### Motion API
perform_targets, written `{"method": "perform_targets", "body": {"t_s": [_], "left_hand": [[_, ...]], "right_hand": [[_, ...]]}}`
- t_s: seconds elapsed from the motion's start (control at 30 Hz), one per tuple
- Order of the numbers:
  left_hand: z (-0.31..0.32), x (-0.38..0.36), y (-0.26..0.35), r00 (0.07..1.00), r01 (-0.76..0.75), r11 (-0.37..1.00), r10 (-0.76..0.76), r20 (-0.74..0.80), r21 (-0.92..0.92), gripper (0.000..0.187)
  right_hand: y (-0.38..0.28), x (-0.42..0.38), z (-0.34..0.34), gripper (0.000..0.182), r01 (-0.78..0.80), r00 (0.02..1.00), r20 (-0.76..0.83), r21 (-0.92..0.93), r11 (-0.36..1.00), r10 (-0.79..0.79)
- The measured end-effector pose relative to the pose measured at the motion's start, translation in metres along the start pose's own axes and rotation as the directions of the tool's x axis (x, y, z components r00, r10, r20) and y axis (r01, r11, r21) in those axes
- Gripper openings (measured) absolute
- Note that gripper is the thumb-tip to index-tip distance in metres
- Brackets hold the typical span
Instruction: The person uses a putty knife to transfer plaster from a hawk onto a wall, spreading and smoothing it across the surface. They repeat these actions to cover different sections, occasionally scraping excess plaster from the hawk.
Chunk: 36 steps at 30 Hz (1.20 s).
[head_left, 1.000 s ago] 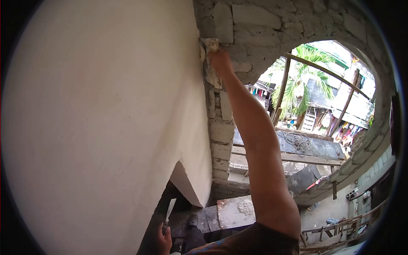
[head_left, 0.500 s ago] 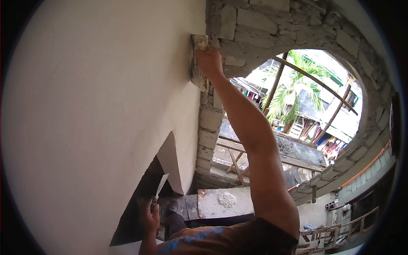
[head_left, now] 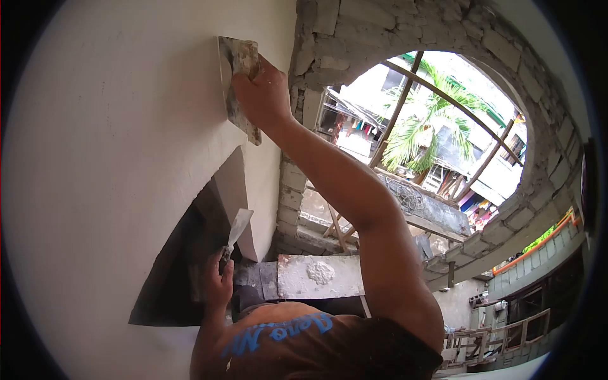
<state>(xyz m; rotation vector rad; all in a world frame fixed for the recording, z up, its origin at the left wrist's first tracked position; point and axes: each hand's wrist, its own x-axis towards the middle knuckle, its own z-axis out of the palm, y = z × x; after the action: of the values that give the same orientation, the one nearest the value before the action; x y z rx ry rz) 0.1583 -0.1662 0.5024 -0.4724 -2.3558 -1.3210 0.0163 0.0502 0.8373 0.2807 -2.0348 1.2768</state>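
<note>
My right hand [head_left: 263, 95] is closed around the handle of a plastering trowel [head_left: 229, 69], its long metal blade close against the smooth pale wall [head_left: 126, 126]. My right arm is stretched up and forward. Lower down, my left hand [head_left: 218, 282] grips a putty knife [head_left: 240, 227] by its dark handle, the blade pointing upward. It is in front of the dark triangular opening [head_left: 177, 259] in the wall.
A board [head_left: 297, 288] with a heap of white plaster [head_left: 321, 272] lies below me. Rough block wall [head_left: 370, 28] surrounds an arched opening with wooden poles [head_left: 456, 107] across it. A palm [head_left: 421, 136] grows outside. Wooden railings [head_left: 500, 339] stand at the lower right.
My right hand and the trowel have moved left along the wall, away from the block corner. My left hand still holds the putty knife, now slightly higher in view as the camera shifted.
</note>
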Motion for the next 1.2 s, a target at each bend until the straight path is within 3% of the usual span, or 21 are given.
{"method": "perform_targets", "body": {"t_s": [0.07,0.1,0.13,0.17,0.2,0.27,0.3,0.37,0.4,0.47,0.5,0.57,0.63,0.73,0.77,0.8,0.83,0.9,0.97,1.03,1.2], "left_hand": [[0.001,0.003,0.007,0.996,-0.056,0.998,0.058,-0.069,0.019,0.033],[0.001,0.005,0.012,0.995,-0.053,0.998,0.055,-0.079,0.024,0.033],[0.001,0.007,0.019,0.984,0.169,0.949,-0.179,-0.012,-0.267,0.033],[0.001,0.01,0.025,0.92,0.379,0.768,-0.374,0.12,-0.515,0.033],[-0.001,0.018,0.032,0.915,0.387,0.763,-0.386,0.116,-0.517,0.033],[-0.003,0.04,0.044,0.87,0.476,0.5,-0.386,0.306,-0.724,0.034],[-0.004,0.047,0.045,0.862,0.488,0.497,-0.401,0.308,-0.718,0.034],[-0.006,0.061,0.046,0.851,0.523,0.396,-0.291,0.438,-0.754,0.036],[-0.008,0.066,0.05,0.839,0.543,0.403,-0.302,0.453,-0.737,0.036],[-0.011,0.071,0.061,0.829,0.558,0.332,-0.259,0.496,-0.76,0.036],[-0.012,0.069,0.061,0.806,0.591,0.344,-0.268,0.527,-0.729,0.036],[-0.012,0.068,0.059,0.838,0.538,0.362,-0.137,0.527,-0.761,0.032],[-0.013,0.062,0.06,0.82,0.569,0.349,-0.173,0.545,-0.745,0.034],[-0.022,0.056,0.052,0.813,0.582,0.345,-0.235,0.532,-0.737,0.039],[-0.025,0.052,0.047,0.816,0.577,0.347,-0.264,0.513,-0.739,0.041],[-0.029,0.048,0.043,0.784,0.618,0.354,-0.347,0.515,-0.702,0.042],[-0.032,0.043,0.034,0.778,0.626,0.36,-0.348,0.524,-0.691,0.042],[-0.036,0.031,0.01,0.71,0.686,0.285,-0.461,0.532,-0.669,0.043],[-0.04,0.02,-0.009,0.664,0.722,0.257,-0.52,0.538,-0.643,0.043],[-0.044,0.015,-0.023,0.602,0.761,0.217,-0.587,0.541,-0.611,0.043],[-0.061,0.026,-0.049,0.515,0.82,0.216,-0.683,0.517,-0.53,0.05]], "right_hand": [[0.002,-0.025,-0.005,0.034,0.009,1.0,0.016,-0.002,1.0,-0.009],[0.012,-0.042,-0.011,0.032,0.063,0.995,0.062,0.218,0.974,-0.078],[0.022,-0.058,-0.019,0.03,0.1,0.983,0.096,0.426,0.899,-0.155],[0.03,-0.076,-0.03,0.028,0.105,0.968,0.159,0.453,0.885,-0.195],[0.039,-0.095,-0.042,0.028,0.099,0.948,0.22,0.479,0.872,-0.228],[0.059,-0.12,-0.052,0.033,0.539,0.724,0.172,0.463,0.704,-0.668],[0.067,-0.138,-0.058,0.04,0.537,0.685,0.229,0.483,0.692,-0.692],[0.069,-0.17,-0.078,0.052,0.563,0.648,0.352,0.375,0.736,-0.675],[0.077,-0.178,-0.086,0.052,0.549,0.667,0.341,0.377,0.746,-0.662],[0.098,-0.196,-0.103,0.063,0.676,0.605,0.498,0.091,0.731,-0.621],[0.104,-0.199,-0.112,0.049,0.697,0.602,0.543,0.0,0.717,-0.586],[0.12,-0.21,-0.12,0.065,0.58,0.744,0.427,-0.03,0.814,-0.514],[0.126,-0.212,-0.129,0.052,0.42,0.87,0.302,-0.035,0.907,-0.391],[0.192,-0.222,-0.123,0.047,0.246,0.949,0.227,-0.092,0.965,-0.22],[0.212,-0.223,-0.117,0.043,-0.063,0.981,0.179,-0.059,0.996,0.073],[0.234,-0.222,-0.108,0.039,-0.366,0.92,0.146,-0.009,0.931,0.363],[0.259,-0.217,-0.095,0.039,-0.376,0.918,0.138,-0.003,0.927,0.373],[0.314,-0.193,-0.058,0.036,-0.403,0.898,-0.094,0.219,0.889,0.43],[0.37,-0.15,-0.02,0.038,-0.356,0.881,-0.22,0.277,0.892,0.42],[0.369,-0.094,-0.009,0.037,-0.387,0.879,-0.242,0.145,0.911,0.412],[0.448,-0.01,0.029,0.032,-0.304,0.889,-0.311,0.146,0.941,0.336]]}}
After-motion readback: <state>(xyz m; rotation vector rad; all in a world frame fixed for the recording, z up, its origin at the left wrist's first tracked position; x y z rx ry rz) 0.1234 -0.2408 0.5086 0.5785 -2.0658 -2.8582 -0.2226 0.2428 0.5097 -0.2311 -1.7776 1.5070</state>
